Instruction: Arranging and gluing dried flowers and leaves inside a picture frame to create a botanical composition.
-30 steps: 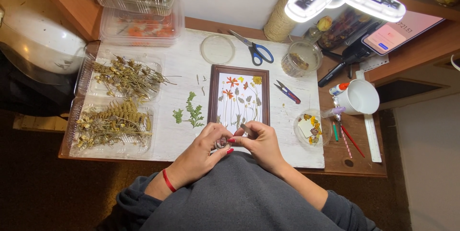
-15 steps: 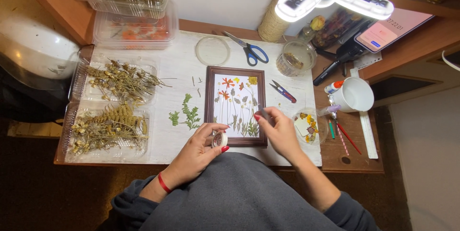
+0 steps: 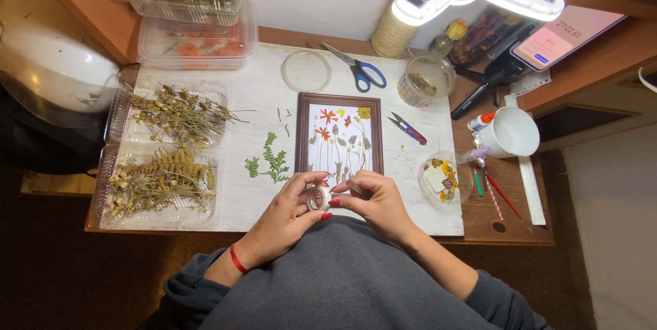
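While half a second ago the hands sat apart, the left hand (image 3: pixel 291 210) and right hand (image 3: pixel 375 200) now meet at the near edge of the tabletop (image 3: pixel 260 107), both closed on one small roll of clear tape (image 3: pixel 317 199). Left grip wraps the roll between thumb and curled fingers; right grip pinches at the roll's right side, fingers bent tight, where earlier it hovered higher over the frame's lower corner. Just beyond the grip lies the wooden frame of pressed flowers (image 3: pixel 339 135), unmoved. Left of the grip rest green fern sprigs (image 3: pixel 270 162), and further left the trays of dried plants (image 3: pixel 164 166). Right of the grip sits a small dish of petals (image 3: pixel 443 179); beyond the frame lie blue-handled scissors (image 3: pixel 359 70)
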